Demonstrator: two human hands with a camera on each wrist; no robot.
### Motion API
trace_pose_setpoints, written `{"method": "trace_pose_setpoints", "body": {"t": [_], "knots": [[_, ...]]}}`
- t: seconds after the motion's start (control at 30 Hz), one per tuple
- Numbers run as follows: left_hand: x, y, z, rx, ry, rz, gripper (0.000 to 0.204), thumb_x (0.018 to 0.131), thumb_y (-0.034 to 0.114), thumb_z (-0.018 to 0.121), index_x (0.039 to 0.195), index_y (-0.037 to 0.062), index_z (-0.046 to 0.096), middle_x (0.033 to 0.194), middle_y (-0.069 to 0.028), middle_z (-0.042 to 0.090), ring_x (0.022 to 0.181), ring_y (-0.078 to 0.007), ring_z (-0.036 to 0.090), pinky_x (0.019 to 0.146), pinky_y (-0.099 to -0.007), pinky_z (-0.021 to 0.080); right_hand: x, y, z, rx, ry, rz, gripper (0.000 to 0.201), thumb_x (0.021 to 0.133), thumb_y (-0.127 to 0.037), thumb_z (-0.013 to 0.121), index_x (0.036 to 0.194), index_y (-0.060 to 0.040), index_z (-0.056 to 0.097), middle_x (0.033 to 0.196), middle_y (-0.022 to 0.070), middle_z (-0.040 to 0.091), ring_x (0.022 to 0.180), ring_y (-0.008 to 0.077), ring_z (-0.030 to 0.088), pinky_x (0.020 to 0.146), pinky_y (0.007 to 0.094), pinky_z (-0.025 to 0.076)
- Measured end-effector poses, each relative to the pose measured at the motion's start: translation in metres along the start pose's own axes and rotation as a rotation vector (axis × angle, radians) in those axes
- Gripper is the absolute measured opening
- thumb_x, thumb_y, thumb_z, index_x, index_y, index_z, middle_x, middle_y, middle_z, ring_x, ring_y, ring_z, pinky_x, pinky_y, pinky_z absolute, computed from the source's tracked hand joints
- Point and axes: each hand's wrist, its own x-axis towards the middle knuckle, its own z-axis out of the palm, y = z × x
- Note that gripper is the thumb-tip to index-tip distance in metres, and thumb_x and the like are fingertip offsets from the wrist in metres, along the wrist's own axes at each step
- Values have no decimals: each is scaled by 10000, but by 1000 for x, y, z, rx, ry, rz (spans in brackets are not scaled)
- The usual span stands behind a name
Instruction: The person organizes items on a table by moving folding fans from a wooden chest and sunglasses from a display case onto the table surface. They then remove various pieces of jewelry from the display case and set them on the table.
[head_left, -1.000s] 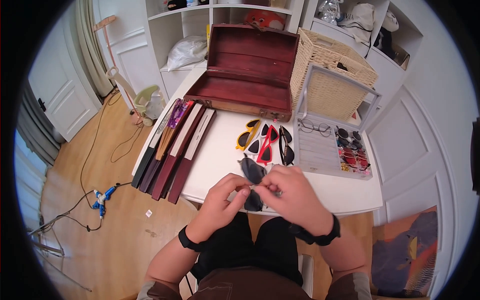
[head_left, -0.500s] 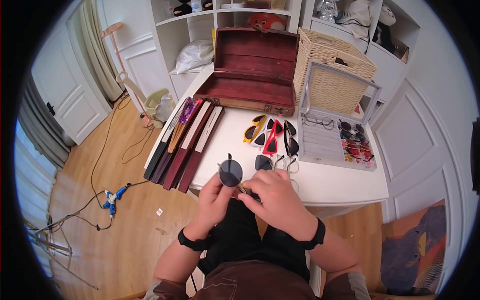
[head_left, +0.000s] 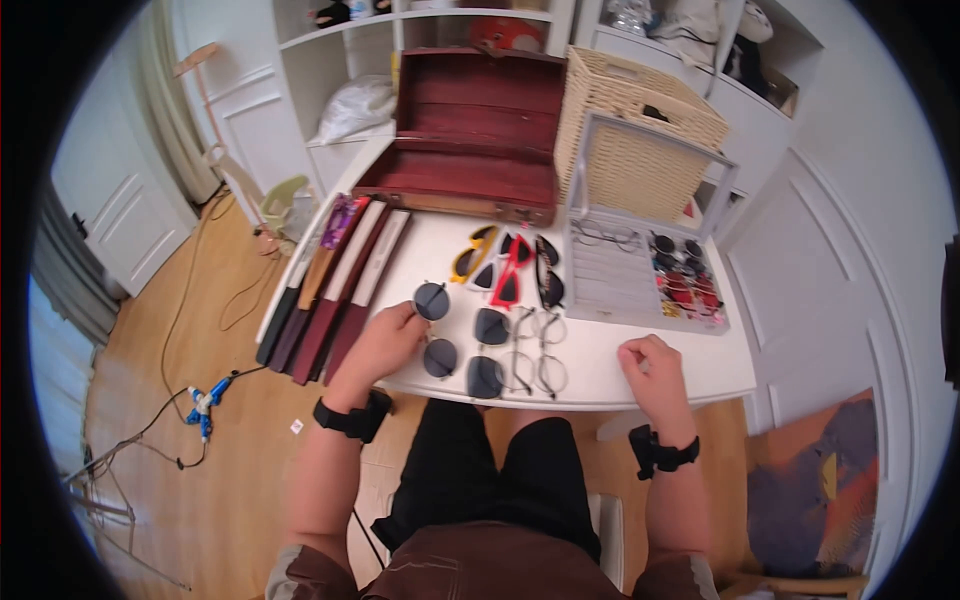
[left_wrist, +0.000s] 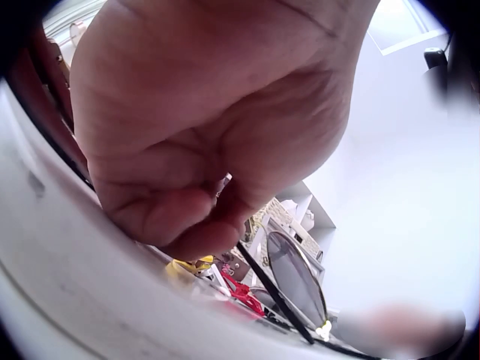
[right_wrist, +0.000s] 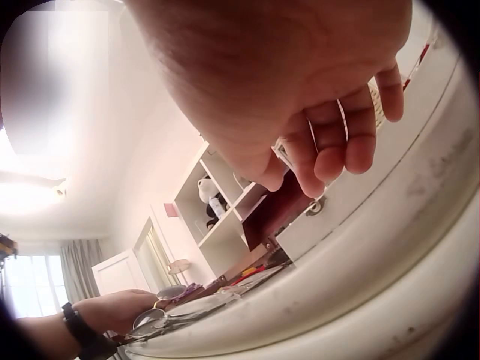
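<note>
Left hand (head_left: 387, 343) pinches round dark-lensed, thin-rimmed sunglasses (head_left: 432, 301) on its 3 o'clock side, over the white table (head_left: 610, 375); square dark-lensed sunglasses (head_left: 490, 326) just beside them at 3 o'clock. Right hand (head_left: 654, 374) holds nothing, fingers loosely curled; grey lidded display box (head_left: 615, 263) at its 12 o'clock

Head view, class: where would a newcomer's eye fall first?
Probably on the open dark-red chest at the back of the white table. Next, the bright yellow sunglasses and red sunglasses just in front of it. Nearer the person, the left hand holds round dark sunglasses.
</note>
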Motion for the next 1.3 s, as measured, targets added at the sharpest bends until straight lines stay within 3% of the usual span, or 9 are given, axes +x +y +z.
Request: {"method": "trace_pose_setpoints", "body": {"t": [0.07, 0.17, 0.2, 0.27, 0.4, 0.63, 1.0, 1.1, 1.3], "knots": [[0, 18, 6, 102, 10, 12, 333, 974, 225, 539, 1052, -66, 682, 878, -239, 723, 855, -359, 720, 809, -430, 541, -3, -4, -5, 10, -9, 69, 94, 890, -93, 747, 882, -1, 727, 846, 143, 707, 736, 279, 715, 673, 370, 570], [3, 21, 16, 167, 64, 67, 290, 974, 207, 565, 1033, -52, 680, 892, -261, 706, 882, -436, 686, 825, -466, 536, 0, -2, -13, 37, -36, 141, 129, 897, -111, 757, 923, 11, 728, 849, 154, 704, 773, 265, 732, 711, 346, 587], [4, 18, 20, 165, 57, 71, 290, 974, 207, 565, 1033, -52, 680, 892, -261, 706, 882, -436, 686, 825, -466, 536, 2, -1, -16, 20, -25, 123, 134, 896, -111, 758, 937, 13, 727, 849, 152, 702, 766, 264, 728, 702, 346, 582], [6, 8, 27, 330, 205, 288, 207, 938, 165, 618, 959, -31, 681, 839, -227, 683, 872, -434, 650, 792, -496, 516, 11, 0, -25, -4, -16, 112, 141, 895, -111, 758, 950, 14, 727, 848, 150, 700, 759, 264, 723, 693, 345, 578], [8, -1, 35, 376, 269, 402, 137, 875, 121, 689, 806, 6, 660, 768, -160, 652, 772, -374, 588, 702, -483, 472, 51, -3, -46, -142, -15, 13, 153, 887, -125, 750, 997, -19, 738, 863, 117, 678, 801, 259, 699, 732, 370, 537], [3, 8, 34, 329, 227, 349, 147, 879, 139, 699, 778, 33, 681, 738, -108, 652, 755, -309, 584, 722, -436, 460, 152, 22, -12, -535, -194, -61, 196, 927, -220, 695, 1050, -85, 767, 1051, 91, 672, 1085, 302, 652, 930, 511, 444], [4, 3, 33, 227, 244, 407, 101, 856, 116, 675, 824, 27, 710, 831, -157, 707, 838, -375, 645, 800, -477, 494, 205, 84, 43, -807, -335, -100, 229, 900, -173, 590, 990, -72, 774, 1062, 193, 720, 1052, 385, 695, 888, 583, 516], [8, -3, 33, 262, 249, 473, 166, 875, 176, 652, 836, 23, 705, 818, -184, 692, 823, -396, 647, 792, -494, 501, 205, 80, 39, -786, -332, -103, 198, 876, -171, 660, 1007, -105, 793, 1070, 164, 725, 1043, 368, 695, 887, 526, 541], [0, -1, 30, 309, 238, 455, 176, 917, 228, 645, 889, 64, 703, 842, -119, 670, 889, -342, 632, 807, -463, 500, 212, 93, 41, -732, -329, -126, 118, 820, -183, 739, 907, -104, 752, 1003, 142, 700, 1021, 366, 674, 895, 554, 479]]}}
